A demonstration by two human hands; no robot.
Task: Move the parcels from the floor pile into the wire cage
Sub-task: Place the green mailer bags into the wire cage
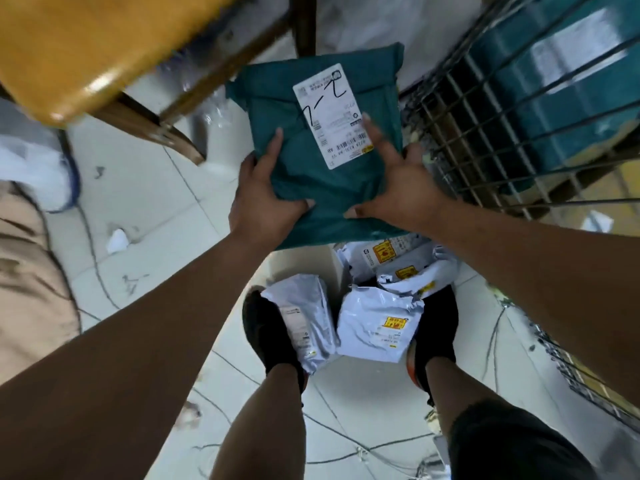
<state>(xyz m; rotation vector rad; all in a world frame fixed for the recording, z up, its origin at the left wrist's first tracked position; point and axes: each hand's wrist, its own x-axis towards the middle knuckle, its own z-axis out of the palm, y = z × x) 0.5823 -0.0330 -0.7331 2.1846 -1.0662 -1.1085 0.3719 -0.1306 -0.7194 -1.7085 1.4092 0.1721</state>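
A: Whereabouts of the parcel in hand?

B: Up off the tiled floor (156, 202), mid-view. Holding a teal poly mailer (322, 188) flat, white shipping label (332, 116) upward, just beside the wire cage (460, 109) on the right. Not yet inside it.

A: Grip?

B: Clasping the near left edge with the left hand (263, 199): thumb pressed on top, forefinger laid along the upper face. Same with the right hand (398, 188): thumb on the near edge, forefinger reaching onto the label. Remaining fingers hidden, presumably curled underneath; cannot confirm.

A: Doing this step well?

B: Best guess: keep it level, carry it right, and enter by the cage's open side rather than pushing against the mesh. Lay it flat on the teal parcels (540, 109) already stacked inside. Soft bag, likely to sag, so release only once resting. Mind the footing too, with white mailers (377, 327) lying between and against the black shoes (266, 327).

A: Hard to make out?

B: Plenty. No view of the cage opening or top rim, cut off at the right edge. Mesh and contents blurred. Label print unreadable apart from a handwritten mark. Underside of the mailer hidden. Wooden seat (86, 46) cut off top left. Extent of the floor pile behind the held mailer unknown.
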